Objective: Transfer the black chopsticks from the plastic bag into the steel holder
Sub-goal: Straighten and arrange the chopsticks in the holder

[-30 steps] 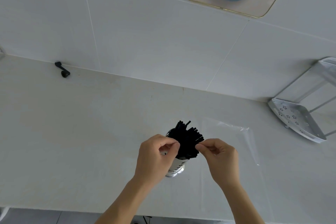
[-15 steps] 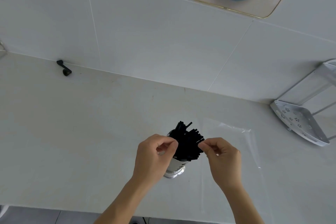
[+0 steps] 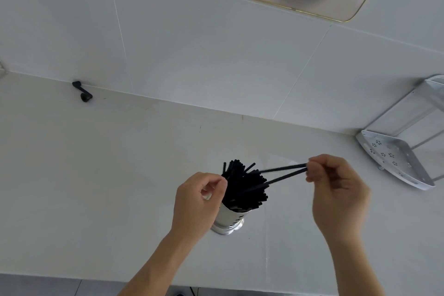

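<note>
Chopsticks are bunched upright in the steel holder on the worktop; the left hand is pinched at the bundle's edge. Two light, stiff, likely slick sticks are held by their ends in the right hand.

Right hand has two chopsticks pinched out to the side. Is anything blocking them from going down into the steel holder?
Only the bundle itself. The steel holder is packed with black chopsticks, crowding its mouth. The two chopsticks in the right hand already run into that bundle. The left hand is at the holder's left side, not across the opening.
</note>
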